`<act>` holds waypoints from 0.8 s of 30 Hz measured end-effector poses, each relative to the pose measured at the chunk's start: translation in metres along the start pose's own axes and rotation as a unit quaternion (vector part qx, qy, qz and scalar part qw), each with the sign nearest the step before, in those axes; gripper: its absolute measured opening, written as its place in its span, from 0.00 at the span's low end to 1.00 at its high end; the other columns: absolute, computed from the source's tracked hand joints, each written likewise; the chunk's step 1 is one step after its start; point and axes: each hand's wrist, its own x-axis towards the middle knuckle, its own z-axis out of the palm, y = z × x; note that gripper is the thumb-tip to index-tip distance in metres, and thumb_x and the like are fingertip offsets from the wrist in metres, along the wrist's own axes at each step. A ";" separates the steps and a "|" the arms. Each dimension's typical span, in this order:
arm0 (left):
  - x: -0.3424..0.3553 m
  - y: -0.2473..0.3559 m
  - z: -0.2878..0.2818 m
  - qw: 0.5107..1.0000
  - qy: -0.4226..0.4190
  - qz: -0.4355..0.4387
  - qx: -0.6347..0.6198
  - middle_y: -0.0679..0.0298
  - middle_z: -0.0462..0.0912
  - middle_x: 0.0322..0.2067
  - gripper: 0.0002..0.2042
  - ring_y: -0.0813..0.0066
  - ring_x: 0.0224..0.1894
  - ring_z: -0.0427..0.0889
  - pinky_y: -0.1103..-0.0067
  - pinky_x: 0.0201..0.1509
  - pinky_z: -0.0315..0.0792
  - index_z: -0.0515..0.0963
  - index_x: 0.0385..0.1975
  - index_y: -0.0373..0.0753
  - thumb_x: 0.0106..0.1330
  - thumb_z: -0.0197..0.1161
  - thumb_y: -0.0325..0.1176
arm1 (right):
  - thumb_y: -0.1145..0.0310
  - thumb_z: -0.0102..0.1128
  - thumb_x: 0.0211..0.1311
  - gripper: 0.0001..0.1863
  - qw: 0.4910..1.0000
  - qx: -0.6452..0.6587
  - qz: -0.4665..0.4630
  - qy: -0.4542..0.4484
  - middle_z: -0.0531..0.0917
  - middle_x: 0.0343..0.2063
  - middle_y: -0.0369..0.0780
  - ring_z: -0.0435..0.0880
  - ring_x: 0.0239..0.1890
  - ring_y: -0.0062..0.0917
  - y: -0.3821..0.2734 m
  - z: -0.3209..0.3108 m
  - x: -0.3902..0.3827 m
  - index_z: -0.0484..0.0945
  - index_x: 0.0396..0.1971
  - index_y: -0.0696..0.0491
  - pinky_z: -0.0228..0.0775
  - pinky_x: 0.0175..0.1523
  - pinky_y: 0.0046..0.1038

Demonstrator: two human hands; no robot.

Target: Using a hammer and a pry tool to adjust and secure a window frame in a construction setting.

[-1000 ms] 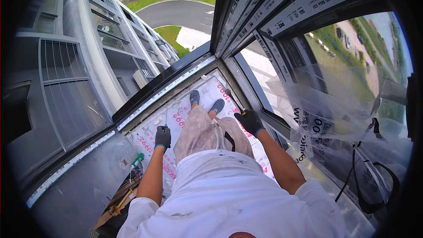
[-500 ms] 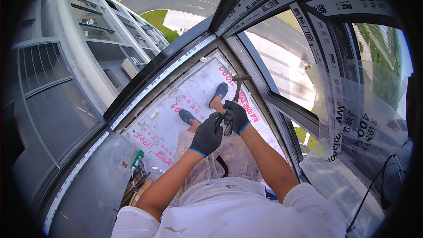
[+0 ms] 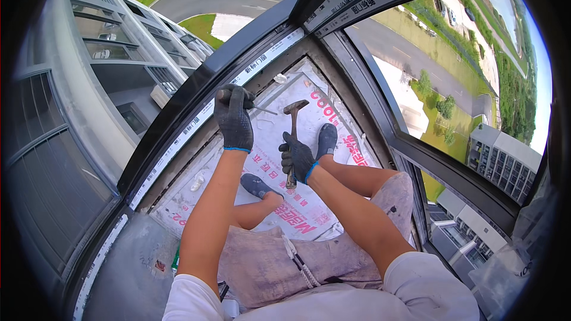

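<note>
Looking straight down here. The left hand [image 3: 234,120], in a dark glove with a blue cuff, is closed around a thin grey metal chisel [image 3: 257,107] whose tip points right, up by the black window frame [image 3: 196,104]. The right hand [image 3: 297,156], gloved the same, grips the wooden-handled claw hammer [image 3: 293,137] low on its handle, head up and just right of the chisel tip, not touching it. Both hang over the white printed protective sheet [image 3: 309,202], above two grey shoes [image 3: 326,140].
</note>
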 end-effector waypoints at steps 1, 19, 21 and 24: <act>0.037 -0.015 -0.003 0.999 0.018 0.026 -0.041 0.67 0.71 0.21 0.06 0.76 0.26 0.72 0.78 0.32 0.69 0.72 0.32 0.41 0.69 0.62 0.26 | 0.43 0.66 0.62 0.23 1.000 0.003 -0.001 -0.006 0.65 0.14 0.28 0.62 0.12 0.16 0.000 -0.007 0.023 0.72 0.28 0.49 0.57 0.18 0.23; 0.224 -0.177 0.042 0.967 -0.122 0.219 0.046 0.67 0.70 0.15 0.13 0.78 0.15 0.67 0.71 0.30 0.76 0.70 0.22 0.41 0.72 0.60 0.29 | 0.53 0.64 0.65 0.20 0.955 -0.119 -0.262 0.069 0.66 0.10 0.28 0.61 0.08 0.14 -0.027 -0.076 0.218 0.73 0.23 0.53 0.55 0.13 0.25; 0.226 -0.179 0.044 0.966 -0.125 0.218 0.054 0.66 0.70 0.15 0.13 0.79 0.16 0.67 0.72 0.30 0.76 0.70 0.22 0.41 0.72 0.59 0.29 | 0.53 0.64 0.65 0.21 0.955 -0.124 -0.260 0.075 0.66 0.10 0.28 0.61 0.08 0.14 -0.022 -0.080 0.215 0.73 0.22 0.53 0.55 0.13 0.25; 0.232 -0.178 0.046 0.963 -0.144 0.222 0.055 0.66 0.70 0.14 0.13 0.79 0.15 0.67 0.72 0.29 0.76 0.71 0.22 0.40 0.72 0.59 0.29 | 0.52 0.64 0.65 0.21 0.950 -0.128 -0.277 0.068 0.66 0.11 0.28 0.61 0.08 0.14 -0.009 -0.087 0.209 0.73 0.23 0.53 0.55 0.13 0.25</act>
